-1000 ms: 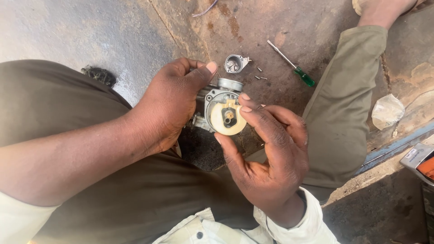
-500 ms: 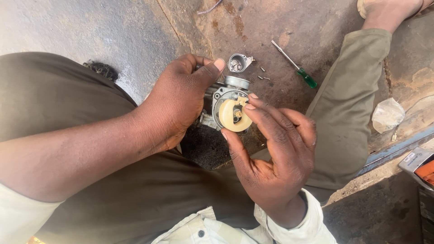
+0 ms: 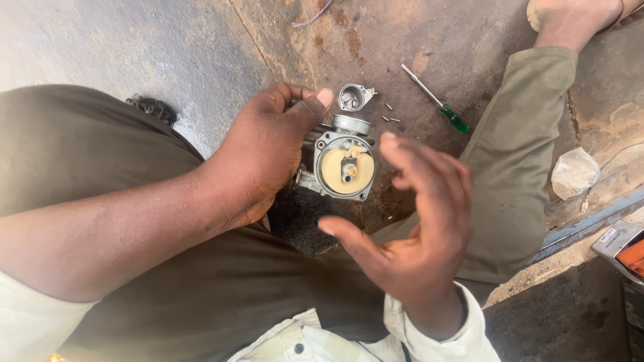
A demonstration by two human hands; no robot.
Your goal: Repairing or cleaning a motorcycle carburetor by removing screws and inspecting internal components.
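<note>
My left hand (image 3: pixel 268 151) grips a small metal carburetor body (image 3: pixel 343 164) from its left side, thumb over the top. The open face points up at me and shows a cream-coloured float with a brass part in the middle. My right hand (image 3: pixel 416 221) hovers just right of and below the carburetor with fingers spread, holding nothing and not touching it. On the floor beyond lie a small metal bowl cover (image 3: pixel 354 97) and a few tiny screws (image 3: pixel 391 118).
A green-handled screwdriver (image 3: pixel 436 100) lies on the stained concrete floor at the upper right. My legs in olive trousers frame the spot. A crumpled clear plastic bag (image 3: pixel 573 173) and an orange-and-grey box (image 3: pixel 624 251) sit at the right.
My right hand has let go of the carburetor's face and drawn back toward me with fingers spread. My left hand keeps the carburetor in the same place.
</note>
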